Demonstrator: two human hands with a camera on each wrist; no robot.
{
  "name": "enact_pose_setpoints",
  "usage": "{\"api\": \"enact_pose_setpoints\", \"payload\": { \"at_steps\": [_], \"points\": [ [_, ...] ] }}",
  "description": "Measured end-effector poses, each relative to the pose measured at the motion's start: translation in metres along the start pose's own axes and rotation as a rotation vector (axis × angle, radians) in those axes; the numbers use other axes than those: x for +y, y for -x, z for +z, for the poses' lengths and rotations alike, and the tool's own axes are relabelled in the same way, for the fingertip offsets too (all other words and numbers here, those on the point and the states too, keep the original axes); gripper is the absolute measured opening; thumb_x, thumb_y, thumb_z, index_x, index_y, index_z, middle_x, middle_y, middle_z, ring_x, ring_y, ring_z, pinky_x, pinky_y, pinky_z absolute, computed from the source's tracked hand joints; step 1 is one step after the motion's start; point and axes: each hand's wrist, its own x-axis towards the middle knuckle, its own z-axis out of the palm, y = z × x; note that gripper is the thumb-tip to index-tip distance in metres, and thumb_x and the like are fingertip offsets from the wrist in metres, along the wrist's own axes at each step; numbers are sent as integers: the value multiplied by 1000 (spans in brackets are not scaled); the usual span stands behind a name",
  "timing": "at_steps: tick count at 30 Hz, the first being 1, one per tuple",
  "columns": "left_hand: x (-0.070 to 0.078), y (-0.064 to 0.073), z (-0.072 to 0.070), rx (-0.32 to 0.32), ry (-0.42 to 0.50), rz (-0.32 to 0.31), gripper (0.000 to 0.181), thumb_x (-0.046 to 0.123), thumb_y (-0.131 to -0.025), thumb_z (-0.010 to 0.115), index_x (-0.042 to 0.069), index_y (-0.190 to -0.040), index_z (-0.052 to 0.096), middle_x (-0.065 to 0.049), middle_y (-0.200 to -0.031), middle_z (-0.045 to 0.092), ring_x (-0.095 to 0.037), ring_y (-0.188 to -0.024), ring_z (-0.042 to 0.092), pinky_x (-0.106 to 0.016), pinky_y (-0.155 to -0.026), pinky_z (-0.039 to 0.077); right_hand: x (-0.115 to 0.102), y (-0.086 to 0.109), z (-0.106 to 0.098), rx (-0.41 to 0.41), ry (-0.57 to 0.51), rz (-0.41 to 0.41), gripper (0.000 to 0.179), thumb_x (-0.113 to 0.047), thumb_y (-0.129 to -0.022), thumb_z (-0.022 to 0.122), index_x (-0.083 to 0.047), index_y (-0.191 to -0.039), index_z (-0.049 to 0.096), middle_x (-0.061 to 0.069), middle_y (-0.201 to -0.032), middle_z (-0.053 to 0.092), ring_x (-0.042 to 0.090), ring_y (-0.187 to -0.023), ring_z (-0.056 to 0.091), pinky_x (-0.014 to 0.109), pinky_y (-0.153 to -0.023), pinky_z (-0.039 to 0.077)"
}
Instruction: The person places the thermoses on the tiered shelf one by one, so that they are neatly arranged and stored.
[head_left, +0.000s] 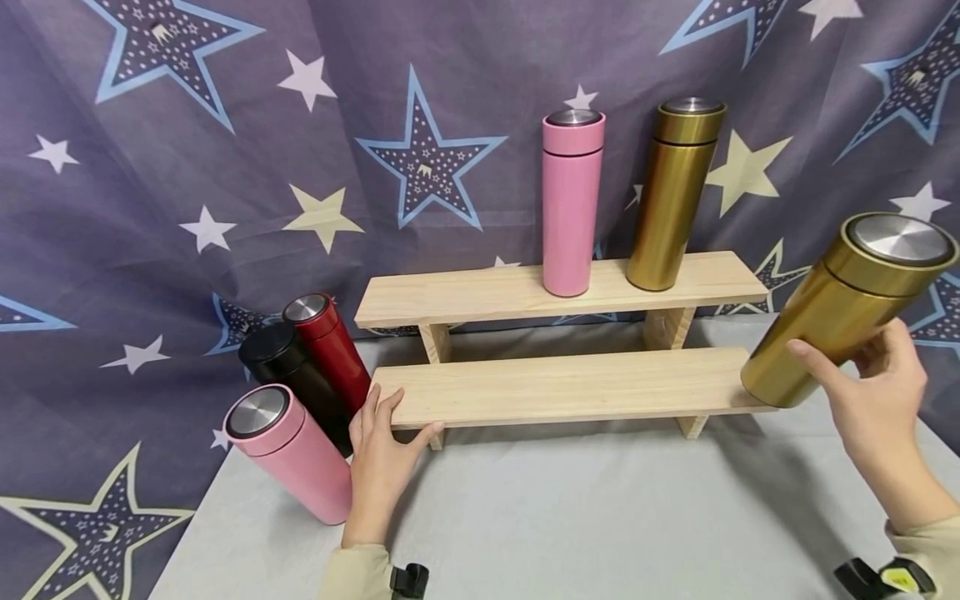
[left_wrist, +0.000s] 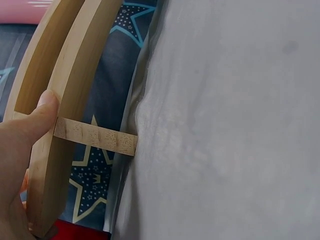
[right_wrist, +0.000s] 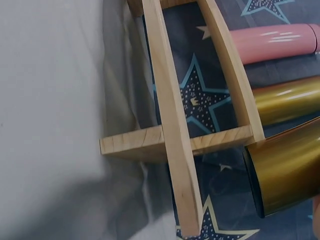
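My right hand (head_left: pixel 873 392) grips a gold thermos bottle (head_left: pixel 843 312), tilted, by the right end of a two-tier wooden shelf (head_left: pixel 570 392). In the right wrist view the dark base of this gold bottle (right_wrist: pixel 290 170) shows beside the shelf. My left hand (head_left: pixel 382 462) holds the left end of the lower board, its thumb (left_wrist: pixel 46 105) on the front edge. On the upper board stand a pink thermos bottle (head_left: pixel 572 208) and a second gold thermos bottle (head_left: pixel 675 200).
Left of the shelf, close by my left hand, stand a pink bottle (head_left: pixel 300 458), a black bottle (head_left: pixel 288 367) and a red bottle (head_left: pixel 330 350). A grey cloth (head_left: pixel 600 517) covers the table. Behind hangs a star-patterned curtain (head_left: pixel 450 50).
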Motion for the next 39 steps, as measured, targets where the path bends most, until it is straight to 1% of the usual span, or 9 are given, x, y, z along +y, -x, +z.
{"api": "enact_pose_setpoints", "payload": {
  "at_steps": [6,10,13,18,22,25,29,35,39],
  "points": [
    [0,0,0,-1,11,2,81,49,-78,82,14,-144,50,-10,-161,23,-30,-145,18,-60,-101,38,-9,5,4,-36,-25,-13,60,9,-78,76,-10,-132,59,-10,-115,60,5,-97,57,12,-82,39],
    [1,1,-1,-2,20,-3,81,49,-78,82,13,-144,50,-10,-161,23,-31,-145,17,-59,-103,36,-17,9,9,-58,-64,-19,60,11,-77,74,-8,-132,60,-6,-116,61,7,-97,58,13,-82,41],
    [1,1,-1,-3,24,-4,81,49,-78,82,13,-144,50,-10,-161,23,-32,-145,17,-59,-104,36,-22,13,13,-67,-137,-16,60,15,-76,73,-6,-131,60,-2,-115,62,10,-96,59,14,-82,42],
    [1,1,-1,8,37,-7,81,48,-77,83,12,-143,51,-11,-161,23,-33,-146,16,-59,-103,36,-28,16,21,-82,-288,-7,58,17,-74,72,-3,-128,61,5,-115,63,13,-97,60,16,-83,43],
    [2,1,-1,29,55,-7,78,47,-76,84,13,-140,55,-12,-160,25,-34,-145,17,-60,-102,36,-31,19,31,-109,-356,-11,59,18,-75,72,-2,-128,61,7,-116,63,14,-98,60,16,-85,43],
    [2,0,0,38,59,-5,76,47,-76,85,13,-137,57,-12,-159,26,-35,-145,18,-60,-102,36,-33,22,37,-136,-367,-22,59,18,-75,72,-2,-129,60,7,-117,62,15,-100,59,17,-86,43],
    [2,0,0,34,53,-5,75,47,-76,84,13,-137,57,-12,-159,26,-34,-145,18,-59,-103,36,-36,25,46,-167,-342,-31,58,17,-75,73,-3,-127,61,6,-117,61,15,-100,59,18,-85,42],
    [4,1,-1,31,41,3,75,47,-76,84,13,-137,57,-13,-159,27,-35,-145,18,-59,-104,35,-40,32,61,-207,-336,6,59,16,-75,73,-7,-128,61,4,-117,62,16,-101,59,19,-88,42],
    [5,2,-1,28,34,6,75,47,-77,84,12,-138,57,-14,-158,27,-35,-145,19,-59,-104,35,-40,38,70,-226,-325,17,60,14,-75,74,-8,-128,61,3,-117,62,15,-101,59,19,-89,42]
  ]
}}
